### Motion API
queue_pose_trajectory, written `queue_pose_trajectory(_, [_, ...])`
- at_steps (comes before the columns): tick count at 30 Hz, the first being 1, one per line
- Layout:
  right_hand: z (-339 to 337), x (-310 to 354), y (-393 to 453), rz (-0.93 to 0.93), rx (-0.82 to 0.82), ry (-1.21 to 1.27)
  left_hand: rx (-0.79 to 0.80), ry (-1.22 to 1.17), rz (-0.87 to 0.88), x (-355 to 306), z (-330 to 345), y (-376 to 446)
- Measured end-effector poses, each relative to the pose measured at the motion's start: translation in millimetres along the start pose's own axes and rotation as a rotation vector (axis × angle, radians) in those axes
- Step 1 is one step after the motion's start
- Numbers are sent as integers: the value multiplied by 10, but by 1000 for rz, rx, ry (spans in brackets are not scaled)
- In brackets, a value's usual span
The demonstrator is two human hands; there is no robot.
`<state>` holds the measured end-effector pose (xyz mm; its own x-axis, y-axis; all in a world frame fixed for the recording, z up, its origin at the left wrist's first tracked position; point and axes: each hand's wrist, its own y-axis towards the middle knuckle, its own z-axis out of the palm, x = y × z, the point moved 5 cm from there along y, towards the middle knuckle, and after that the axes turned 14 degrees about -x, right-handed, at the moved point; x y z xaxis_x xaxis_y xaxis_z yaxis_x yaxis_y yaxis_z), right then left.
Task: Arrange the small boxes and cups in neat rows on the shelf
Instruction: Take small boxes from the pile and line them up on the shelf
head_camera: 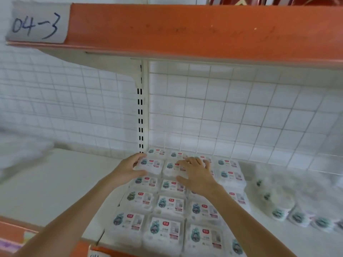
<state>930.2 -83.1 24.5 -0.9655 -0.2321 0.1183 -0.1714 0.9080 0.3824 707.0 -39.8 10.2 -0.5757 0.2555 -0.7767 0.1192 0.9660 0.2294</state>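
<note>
While my left hand cups the left edge of a small box in the second row from the back, thumb at its near corner and fingers curled over its far corner, my right hand lies nearly flat, fingers spread, on the neighbouring box and holds nothing. Small boxes stand in a grid of roughly four columns on the white shelf, running from the wire-grid back panel to the front lip. Cups sit in a looser line to the right, near the boxes; blur hides their exact spacing. Risk 1: pushing the gripped box rightward could shove the adjoining box under my right palm and skew the row; my flat hand seems placed to resist that, but only if pressure stays even. Risk 2: the boxes look light and glossy, so downward pressure may make them slide, not seat. Risk 3: the front row sits close to the shelf edge; any push passed forward down a column could tip one off. Risk 4: my right forearm crosses above the right columns and could drag their tops. Cups judged not yet aligned.
</note>
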Motion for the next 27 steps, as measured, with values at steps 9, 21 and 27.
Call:
queue_pose_trajectory(9, [42,-1,-31,-11,-60,-3,-75,-90,-37,96,152,56])
queue_pose_trajectory(21, [39,70,-23,43,-21,-65,-30,-22,-28,36,169,103])
queue_pose_trajectory(27, [-77,181,-97,92,-78,-58,-82,90,84,-145,113,32])
